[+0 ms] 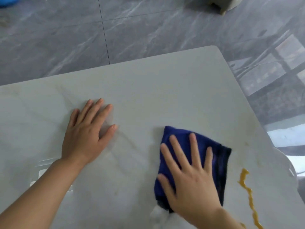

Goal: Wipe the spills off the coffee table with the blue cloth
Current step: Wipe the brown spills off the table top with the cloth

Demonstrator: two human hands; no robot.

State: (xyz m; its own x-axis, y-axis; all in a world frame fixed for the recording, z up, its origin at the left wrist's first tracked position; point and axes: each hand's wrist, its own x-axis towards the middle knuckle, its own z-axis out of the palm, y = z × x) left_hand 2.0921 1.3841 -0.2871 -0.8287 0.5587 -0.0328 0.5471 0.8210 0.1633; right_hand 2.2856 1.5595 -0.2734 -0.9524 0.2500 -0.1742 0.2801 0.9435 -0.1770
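A: Nearest us, what's on the bench [148, 83]?

B: A thin orange-brown spill [249, 194] runs down its right side toward the near edge, wavy, not yet wiped. Just left of it is the right hand [191, 177], fingers spread and straight, palm pressing flat on the cloth [221, 162]. No pinch; the grip is simply an open palm bearing down.

A: And the white blob by the wrist?

B: A pale smear [158, 212] at the cloth's near corner. It looks like foam or cream, but I can't tell which.

A: So which step is this?

B: Mid-wipe, I'd judge. The cloth is on the bench and loaded, but the orange trail lies just beside it, apart from its right edge. The next move calls for a sweep to the right and toward the near edge, keeping pressure on so the cloth doesn't bunch.

A: How does the cloth lie?

B: Folded into a rough oblong, right of centre. Its long axis runs from the near edge away, leaning slightly left; the far corner points up-left.

A: Further out?

B: The left hand [87, 131] rests flat on bare bench, fingers straight and slightly fanned, holding nothing, well apart from the cloth. Beyond is grey tiled floor [66, 38].
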